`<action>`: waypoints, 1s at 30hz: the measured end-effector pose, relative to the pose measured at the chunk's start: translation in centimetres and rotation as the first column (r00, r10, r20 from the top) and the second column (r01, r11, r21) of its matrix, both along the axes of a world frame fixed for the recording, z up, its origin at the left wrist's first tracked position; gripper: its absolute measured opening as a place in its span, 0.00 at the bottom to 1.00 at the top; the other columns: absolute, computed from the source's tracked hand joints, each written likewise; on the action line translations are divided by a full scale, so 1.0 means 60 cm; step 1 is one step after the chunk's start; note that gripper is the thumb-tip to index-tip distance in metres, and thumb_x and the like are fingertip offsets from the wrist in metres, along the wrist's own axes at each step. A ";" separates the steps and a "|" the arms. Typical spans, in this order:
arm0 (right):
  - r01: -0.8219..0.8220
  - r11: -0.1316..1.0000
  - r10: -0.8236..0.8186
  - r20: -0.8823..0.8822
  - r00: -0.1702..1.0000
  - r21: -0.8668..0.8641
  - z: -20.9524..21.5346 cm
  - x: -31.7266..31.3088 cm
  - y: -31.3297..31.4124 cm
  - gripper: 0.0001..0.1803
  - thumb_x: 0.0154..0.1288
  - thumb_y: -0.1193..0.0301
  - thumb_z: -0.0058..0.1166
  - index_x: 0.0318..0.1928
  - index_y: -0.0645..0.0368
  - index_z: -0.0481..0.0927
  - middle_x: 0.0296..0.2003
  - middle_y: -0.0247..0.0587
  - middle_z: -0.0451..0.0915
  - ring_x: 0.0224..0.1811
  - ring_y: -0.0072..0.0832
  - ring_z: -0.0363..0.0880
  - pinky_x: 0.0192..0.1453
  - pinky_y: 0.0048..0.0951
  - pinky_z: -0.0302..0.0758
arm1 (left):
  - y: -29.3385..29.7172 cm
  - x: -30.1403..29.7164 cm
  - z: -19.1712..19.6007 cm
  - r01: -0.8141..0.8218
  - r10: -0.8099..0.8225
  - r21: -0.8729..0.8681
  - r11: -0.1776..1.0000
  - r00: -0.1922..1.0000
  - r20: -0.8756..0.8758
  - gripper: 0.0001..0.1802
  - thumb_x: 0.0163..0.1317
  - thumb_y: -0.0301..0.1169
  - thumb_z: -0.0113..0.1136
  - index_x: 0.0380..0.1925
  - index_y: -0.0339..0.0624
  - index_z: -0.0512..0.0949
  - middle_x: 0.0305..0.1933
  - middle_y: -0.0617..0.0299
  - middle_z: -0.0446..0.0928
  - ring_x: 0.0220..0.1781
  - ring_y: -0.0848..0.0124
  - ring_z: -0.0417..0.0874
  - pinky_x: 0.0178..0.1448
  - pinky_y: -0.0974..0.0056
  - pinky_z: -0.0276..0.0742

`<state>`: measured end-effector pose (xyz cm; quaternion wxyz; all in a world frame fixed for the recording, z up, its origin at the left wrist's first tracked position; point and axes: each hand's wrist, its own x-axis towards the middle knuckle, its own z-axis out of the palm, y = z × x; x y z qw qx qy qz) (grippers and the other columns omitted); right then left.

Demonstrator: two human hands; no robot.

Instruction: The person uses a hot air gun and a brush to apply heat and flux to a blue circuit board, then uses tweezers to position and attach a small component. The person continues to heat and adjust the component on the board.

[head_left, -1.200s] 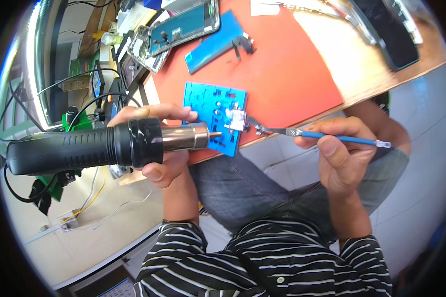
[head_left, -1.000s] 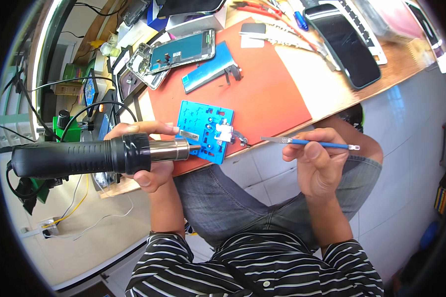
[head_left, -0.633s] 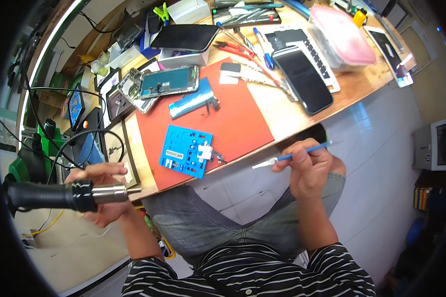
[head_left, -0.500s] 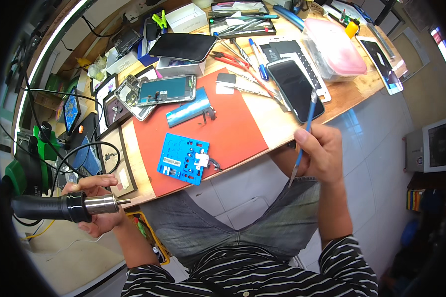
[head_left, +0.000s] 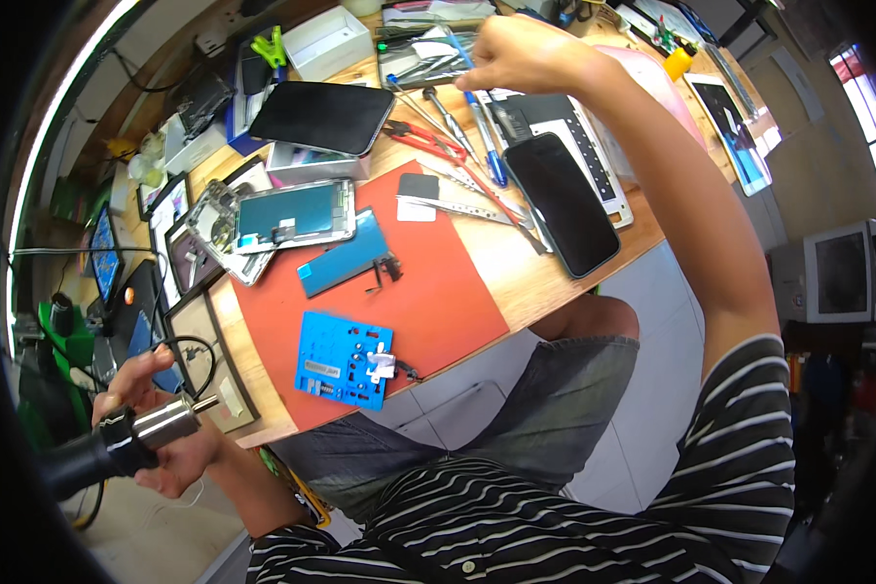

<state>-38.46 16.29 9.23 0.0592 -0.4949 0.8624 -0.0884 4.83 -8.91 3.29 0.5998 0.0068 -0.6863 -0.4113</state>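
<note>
The left hand (head_left: 193, 452) stays wrapped around a black plastic hot-air gun (head_left: 117, 446) with a steel nozzle, its rear lost from sight. The right hand (head_left: 524, 54), seen earlier with a slim blue-handled blade, has swung up beside the black tool tray (head_left: 419, 84); I can't tell its grip. The square blue plastic fixture (head_left: 323, 348) lies on the orange mat (head_left: 443, 282).

Left hand (head_left: 187, 450) half-curled, right arm (head_left: 686, 180) stretched forward, right hand (head_left: 524, 56) bent inward

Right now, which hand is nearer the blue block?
Left: the left hand is left of the blue block; the right hand is far beyond it, to the right.
</note>
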 end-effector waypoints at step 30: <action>-0.078 0.996 0.079 -0.052 0.995 0.038 0.058 -0.144 -0.080 0.10 0.57 0.71 0.67 0.39 0.62 0.88 0.31 0.43 0.87 0.37 0.36 0.86 0.47 0.36 0.80 | -0.019 -0.058 -0.004 -0.238 0.225 0.101 0.966 0.967 0.123 0.50 0.64 0.68 0.45 0.63 0.26 0.63 0.46 0.32 0.78 0.34 0.50 0.83 0.42 0.52 0.82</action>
